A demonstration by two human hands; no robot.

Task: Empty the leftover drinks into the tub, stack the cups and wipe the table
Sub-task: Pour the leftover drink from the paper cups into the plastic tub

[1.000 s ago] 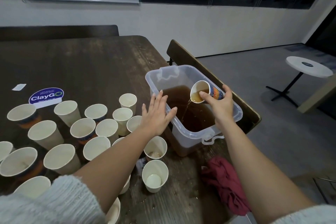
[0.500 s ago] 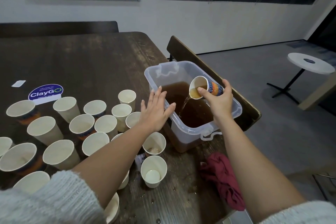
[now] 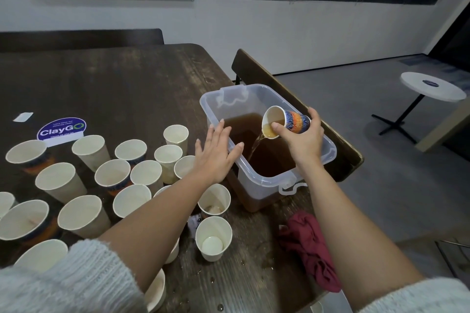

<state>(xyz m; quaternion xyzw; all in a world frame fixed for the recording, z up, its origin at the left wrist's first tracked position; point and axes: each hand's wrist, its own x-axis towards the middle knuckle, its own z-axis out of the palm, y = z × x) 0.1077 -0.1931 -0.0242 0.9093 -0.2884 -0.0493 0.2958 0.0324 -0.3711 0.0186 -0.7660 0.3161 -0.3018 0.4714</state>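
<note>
My right hand (image 3: 305,138) grips a blue and orange patterned paper cup (image 3: 292,122), tipped on its side over the clear plastic tub (image 3: 256,180). A thin stream of brown drink runs from the cup into the brown liquid in the tub. My left hand (image 3: 216,154) lies flat with straight fingers on the tub's left rim. Several upright paper cups (image 3: 112,175) crowd the dark wooden table (image 3: 122,84) to the left. A crumpled dark red cloth (image 3: 310,244) lies on the table below the tub.
A purple ClayGO sticker (image 3: 61,129) and a small white label (image 3: 23,117) sit on the table's left part. Droplets spot the table near its front edge. A dark bench back (image 3: 287,95) runs behind the tub. A round white side table (image 3: 432,86) stands on the floor to the right.
The cup has tipped further in my right hand and the drink keeps pouring into the tub. My left hand stays on the rim.
</note>
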